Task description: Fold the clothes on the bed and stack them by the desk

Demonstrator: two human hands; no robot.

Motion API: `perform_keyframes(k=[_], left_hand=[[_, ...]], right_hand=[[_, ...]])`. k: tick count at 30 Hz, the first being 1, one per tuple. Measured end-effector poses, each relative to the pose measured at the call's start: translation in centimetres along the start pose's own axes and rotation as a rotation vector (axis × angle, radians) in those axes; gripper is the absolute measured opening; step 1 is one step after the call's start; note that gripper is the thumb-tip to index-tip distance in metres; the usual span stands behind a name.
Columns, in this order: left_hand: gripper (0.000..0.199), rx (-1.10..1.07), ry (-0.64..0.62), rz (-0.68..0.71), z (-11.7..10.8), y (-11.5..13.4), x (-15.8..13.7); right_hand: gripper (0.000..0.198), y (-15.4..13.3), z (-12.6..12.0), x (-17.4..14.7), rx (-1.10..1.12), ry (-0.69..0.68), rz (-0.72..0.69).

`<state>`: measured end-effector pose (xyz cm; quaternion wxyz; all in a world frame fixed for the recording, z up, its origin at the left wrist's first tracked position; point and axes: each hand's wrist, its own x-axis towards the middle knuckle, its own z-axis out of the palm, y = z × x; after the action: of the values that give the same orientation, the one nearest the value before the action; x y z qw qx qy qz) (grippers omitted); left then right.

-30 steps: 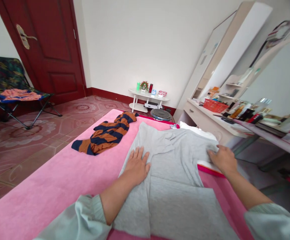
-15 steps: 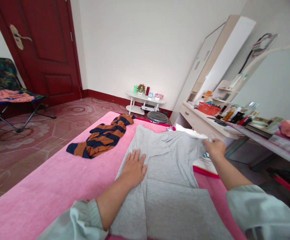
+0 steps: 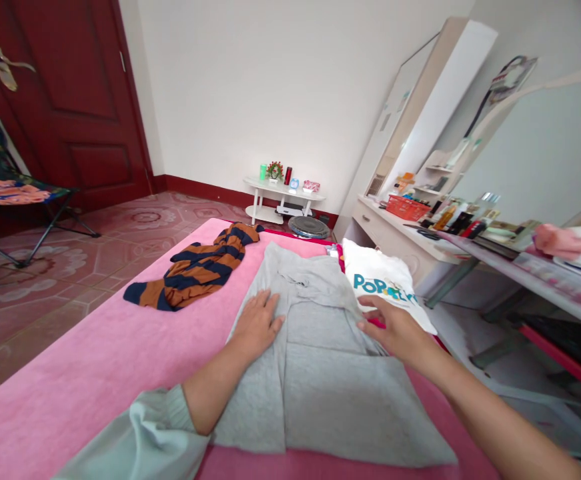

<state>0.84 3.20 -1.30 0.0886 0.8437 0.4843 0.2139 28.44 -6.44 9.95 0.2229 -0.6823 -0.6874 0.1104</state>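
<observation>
Grey garment [image 3: 340, 407] lies partly folded on pink bed cover [image 3: 95, 373]. Left hand [image 3: 257, 327] flat on its left edge, fingers slightly spread. Right hand [image 3: 390, 327] at right edge, thumb and forefinger apart; cannot tell whether fabric touched. Broad cover stretch leftward, up to striped shirt [image 3: 205, 267]. White lettered cloth [image 3: 385, 277] crowds upper right edge.

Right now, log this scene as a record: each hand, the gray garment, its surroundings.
Left hand: flat on the left side of the gray garment
Right hand: at the garment's right edge, grip unclear
Gray garment: partly folded, lying on the pink cover
To its left: crumpled striped garment
To its right: white cloth with teal lettering
</observation>
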Motion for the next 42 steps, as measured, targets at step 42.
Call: perform_keyframes(k=[42], left_hand=[[0.021,-0.317,0.085,0.035,-3.4,5.5,16.1]], right_hand=[[0.012,-3.5,1.4,-8.3,0.647,-0.011,0.147]])
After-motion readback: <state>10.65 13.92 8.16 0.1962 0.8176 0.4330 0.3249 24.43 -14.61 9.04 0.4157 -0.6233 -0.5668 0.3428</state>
